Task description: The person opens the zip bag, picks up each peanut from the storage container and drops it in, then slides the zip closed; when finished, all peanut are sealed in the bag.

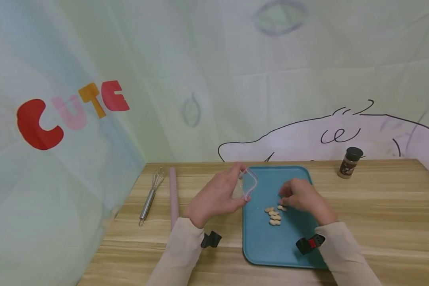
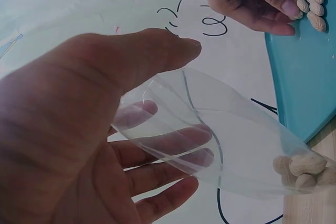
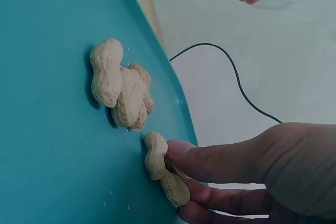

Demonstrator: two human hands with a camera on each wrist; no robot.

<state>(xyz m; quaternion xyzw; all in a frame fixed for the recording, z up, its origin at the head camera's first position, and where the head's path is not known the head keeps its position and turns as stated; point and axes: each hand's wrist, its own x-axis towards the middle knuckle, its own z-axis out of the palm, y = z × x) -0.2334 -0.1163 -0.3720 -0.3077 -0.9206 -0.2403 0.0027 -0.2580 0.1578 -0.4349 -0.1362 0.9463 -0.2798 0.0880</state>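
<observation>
My left hand (image 1: pixel 216 194) holds a clear zip bag (image 1: pixel 249 183) by its mouth, the thumb and fingers spread apart at the rim. Several peanuts (image 2: pixel 307 165) lie in the bottom of the bag in the left wrist view. Over the blue tray (image 1: pixel 271 246), my right hand (image 1: pixel 300 194) has its thumb and fingertips at a peanut (image 3: pixel 176 187), pinching it. Another peanut (image 3: pixel 155 156) lies against the thumb tip. Just beside them, a small cluster of peanuts (image 1: pixel 275 217) rests on the tray.
To the left on the wooden table (image 1: pixel 225 262) lie a metal whisk (image 1: pixel 151 198) and a long pink strip (image 1: pixel 174 194). A black-capped seasoning jar (image 1: pixel 349 163) stands at the back right. Behind the table hangs a printed cloth (image 1: pixel 200 79).
</observation>
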